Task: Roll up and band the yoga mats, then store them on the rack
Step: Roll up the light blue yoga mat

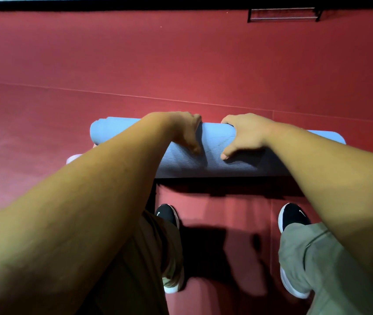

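Rolling looks about finished on this one: the blue mat (215, 153) is a thick cylinder lying crosswise on the red floor (181, 60), just ahead of the person's black shoes (167, 215), with no flat length of it showing. No band around the roll that I can see, so banding is, I'd judge, yet to come, and then the carry to storage. A dark metal frame (284, 14), maybe the rack, sits well beyond the mat by the far wall.

Both hands are on the mat's middle. The left hand (186, 130) curls over the top, fingers hooked down the far side, thumb pressed on the near face. The right hand (242, 135) mirrors it just beside, fingers wrapped over, thumb flat against the ribbed surface.
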